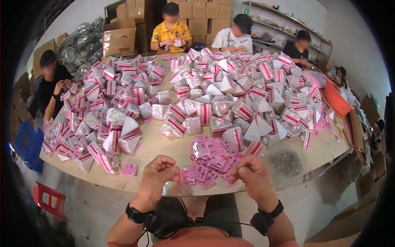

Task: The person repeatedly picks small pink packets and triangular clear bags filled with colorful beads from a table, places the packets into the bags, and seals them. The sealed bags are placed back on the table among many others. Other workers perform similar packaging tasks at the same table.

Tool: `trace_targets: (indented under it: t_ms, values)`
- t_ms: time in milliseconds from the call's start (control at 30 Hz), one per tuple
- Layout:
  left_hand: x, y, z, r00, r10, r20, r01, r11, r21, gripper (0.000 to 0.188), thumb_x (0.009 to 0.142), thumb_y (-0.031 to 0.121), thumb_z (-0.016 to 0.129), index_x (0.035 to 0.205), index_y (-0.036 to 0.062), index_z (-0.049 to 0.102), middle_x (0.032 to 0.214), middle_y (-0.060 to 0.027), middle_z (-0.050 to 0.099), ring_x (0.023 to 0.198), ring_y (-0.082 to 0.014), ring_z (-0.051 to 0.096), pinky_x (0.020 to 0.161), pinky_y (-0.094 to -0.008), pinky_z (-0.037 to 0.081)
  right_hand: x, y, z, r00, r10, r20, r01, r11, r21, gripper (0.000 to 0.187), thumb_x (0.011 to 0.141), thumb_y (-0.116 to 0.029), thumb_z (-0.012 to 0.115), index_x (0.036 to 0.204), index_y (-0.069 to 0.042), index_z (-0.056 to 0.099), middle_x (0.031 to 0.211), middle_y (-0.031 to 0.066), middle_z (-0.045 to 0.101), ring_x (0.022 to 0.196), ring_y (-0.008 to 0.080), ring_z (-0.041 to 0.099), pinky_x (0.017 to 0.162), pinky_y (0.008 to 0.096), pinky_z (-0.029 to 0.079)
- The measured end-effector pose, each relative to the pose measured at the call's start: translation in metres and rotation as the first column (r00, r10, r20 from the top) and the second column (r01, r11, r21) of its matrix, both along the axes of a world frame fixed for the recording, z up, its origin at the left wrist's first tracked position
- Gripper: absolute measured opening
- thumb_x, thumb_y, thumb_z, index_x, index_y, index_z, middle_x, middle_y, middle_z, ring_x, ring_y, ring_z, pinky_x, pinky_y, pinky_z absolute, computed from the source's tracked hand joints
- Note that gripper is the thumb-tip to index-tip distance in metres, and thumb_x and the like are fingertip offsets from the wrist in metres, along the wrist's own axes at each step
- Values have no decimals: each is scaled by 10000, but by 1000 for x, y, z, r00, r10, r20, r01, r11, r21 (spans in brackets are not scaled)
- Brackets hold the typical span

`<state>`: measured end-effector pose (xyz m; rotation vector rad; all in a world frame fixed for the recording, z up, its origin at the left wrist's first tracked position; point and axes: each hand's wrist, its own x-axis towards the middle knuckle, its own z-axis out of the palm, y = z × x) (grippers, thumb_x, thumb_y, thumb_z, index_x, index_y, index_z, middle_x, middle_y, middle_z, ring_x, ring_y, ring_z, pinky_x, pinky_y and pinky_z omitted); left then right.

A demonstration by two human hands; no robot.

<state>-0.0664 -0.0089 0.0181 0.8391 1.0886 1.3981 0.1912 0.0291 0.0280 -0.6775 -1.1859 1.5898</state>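
Cards in pink lie loose between the hands, seemingly still unsorted. The left hand pinches a small pink piece; the right hand curls nearly closed, its hold unclear. Beyond both, countless bags look already filled.

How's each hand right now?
Left hand: pinched closed; anything held is unclear.
Right hand: curled closed beside the pink cards; anything held is unclear.
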Motion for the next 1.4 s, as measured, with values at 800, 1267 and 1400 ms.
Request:
trace_targets:
  t_ms: [800, 1267, 1400]
  values:
    - [19, -19, 17, 959, -259, 114, 266, 963, -48, 206, 840, 40, 497, 1041, -1, 484, 943, -87, 582, 780, -146, 597, 696, -251, 475, -68, -15, -13, 974, 61, 217, -113, 965, 238, 76, 785, 22, 536, 850, -16, 549, 797, 34, 553, 754, 107, 531, 675, 229, 443]
    - [24, -19, 15, 965, -255, 67, 260, 962, -87, 292, 791, -24, 478, 1082, -32, 462, 1008, -127, 568, 875, -206, 604, 771, -303, 489, -76, -15, -29, 945, -139, 296, 13, 920, 391, 61, 752, -2, 586, 802, -13, 554, 807, 60, 542, 707, 136, 531, 605, 241, 425]
    - [20, -18, 8, 960, -262, 99, 270, 959, -79, 327, 789, -30, 486, 1115, -30, 465, 1020, -112, 570, 883, -180, 598, 776, -259, 477, -77, -14, -30, 982, -49, 181, -3, 961, 278, 70, 751, 8, 591, 804, -14, 552, 946, 79, 516, 777, 132, 526, 647, 239, 436]
